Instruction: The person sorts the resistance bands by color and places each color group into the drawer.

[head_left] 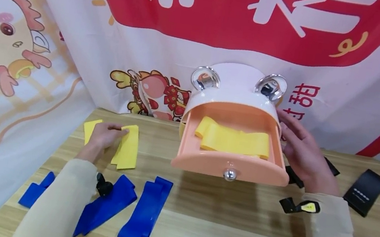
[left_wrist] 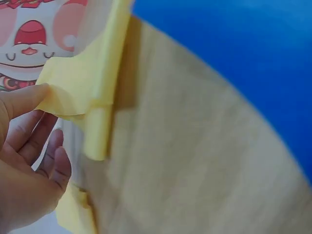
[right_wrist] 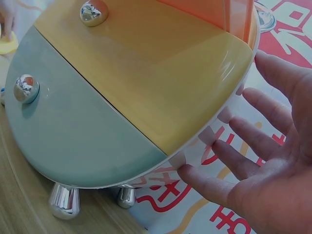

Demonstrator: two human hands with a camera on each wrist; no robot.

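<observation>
My left hand (head_left: 102, 138) pinches the top end of a folded yellow resistance band (head_left: 128, 150) at the left of the table. In the left wrist view, thumb and forefinger hold that band's end (left_wrist: 68, 87), which is partly raised. Beside it lies another yellow band (head_left: 90, 129), partly behind the hand. A frog-shaped drawer box (head_left: 238, 74) stands at the back, its top orange drawer (head_left: 202, 163) pulled out. Inside that drawer rests a yellow band (head_left: 236, 141). With fingers extended, my right hand (head_left: 303, 154) touches the box's right side; the yellow drawer (right_wrist: 151, 63) and green drawer (right_wrist: 83, 126) are closed.
Several blue bands (head_left: 145, 211) lie at the front left, partly under the left forearm. Black bands (head_left: 365, 191) are scattered at the right around the right forearm. A printed curtain (head_left: 163, 50) hangs directly behind the box and along the left.
</observation>
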